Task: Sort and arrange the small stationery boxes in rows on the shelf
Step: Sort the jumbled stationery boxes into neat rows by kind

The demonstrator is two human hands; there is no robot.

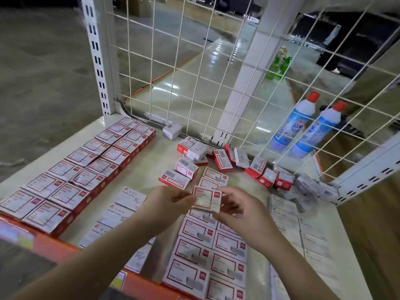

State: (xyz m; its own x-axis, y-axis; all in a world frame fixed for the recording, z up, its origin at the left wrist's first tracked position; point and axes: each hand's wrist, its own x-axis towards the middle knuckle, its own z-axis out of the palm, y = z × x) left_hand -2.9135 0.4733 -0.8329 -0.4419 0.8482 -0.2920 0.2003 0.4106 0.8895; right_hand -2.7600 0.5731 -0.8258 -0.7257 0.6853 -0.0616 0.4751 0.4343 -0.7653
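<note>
held box [205,199]: one, red-and-white
bottles [290,124]: two, behind the mesh
left hand [168,202]: grip pinching box's left edge
right hand [240,210]: grip pinching its right side

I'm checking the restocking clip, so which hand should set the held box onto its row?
Probably the right hand: it hangs directly over the red-and-white row. The left hand pinches the box from further left.

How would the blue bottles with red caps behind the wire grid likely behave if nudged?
The two blue bottles are tall and narrow and already lean, so they would probably tip. Their round bodies would likely roll once down. The wire grid might catch them. How full they are cannot be seen.
</note>
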